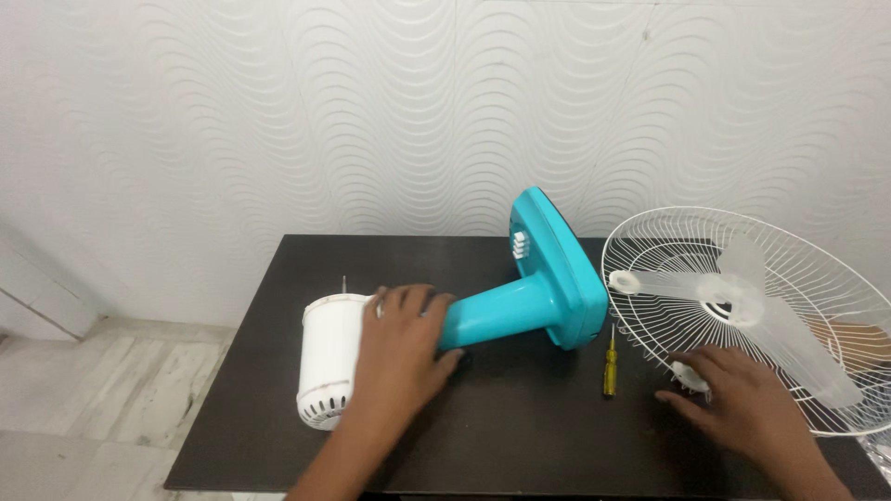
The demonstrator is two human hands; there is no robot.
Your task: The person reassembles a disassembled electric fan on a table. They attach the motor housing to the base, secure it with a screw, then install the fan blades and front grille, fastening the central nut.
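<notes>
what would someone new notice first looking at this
A turquoise fan stand lies on its side mid-table, joined to a white motor housing at the left, where the left hand rests on the joint. At the right a white wire grille with the pale blades on it overhangs the dark table; the right hand touches its near rim, and a yellow screwdriver lies between.

a room in a home, used as a repair spot. evidence: white wave-embossed wall panelling [371, 102], pale marble floor tiles [102, 390], small dark wooden table [520, 436] bearing a dismantled household fan's white wire guard [835, 278].
</notes>
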